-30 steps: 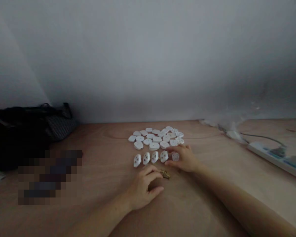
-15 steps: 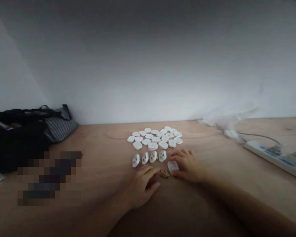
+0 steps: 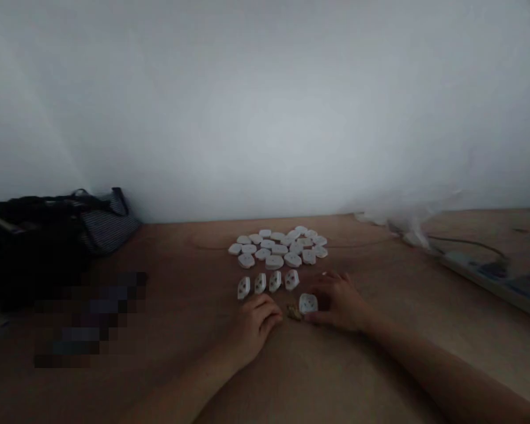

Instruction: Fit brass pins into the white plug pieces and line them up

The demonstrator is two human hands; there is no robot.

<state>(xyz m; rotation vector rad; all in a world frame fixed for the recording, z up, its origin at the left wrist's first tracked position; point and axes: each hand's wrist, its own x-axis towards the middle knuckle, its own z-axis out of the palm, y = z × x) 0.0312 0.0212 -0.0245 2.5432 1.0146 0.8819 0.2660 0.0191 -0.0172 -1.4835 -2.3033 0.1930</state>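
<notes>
My right hand rests on the wooden tabletop with its thumb and fingers at the sides of a white plastic plug casing. A small brass part lies just left of that casing, between my hands. My left hand sits curled next to the brass part, with nothing visible in it. Beyond my hands stands a row of several white casings, and behind them lies a loose cluster of many more.
A wooden tabletop meets a pale wall. A black bag and a striped bag sit at the far left, beside a pixelated patch. At the right are clear plastic film and a power strip with a cable.
The end casing has slid from the row toward me with my right hand. My left hand has curled tighter beside the brass part.
</notes>
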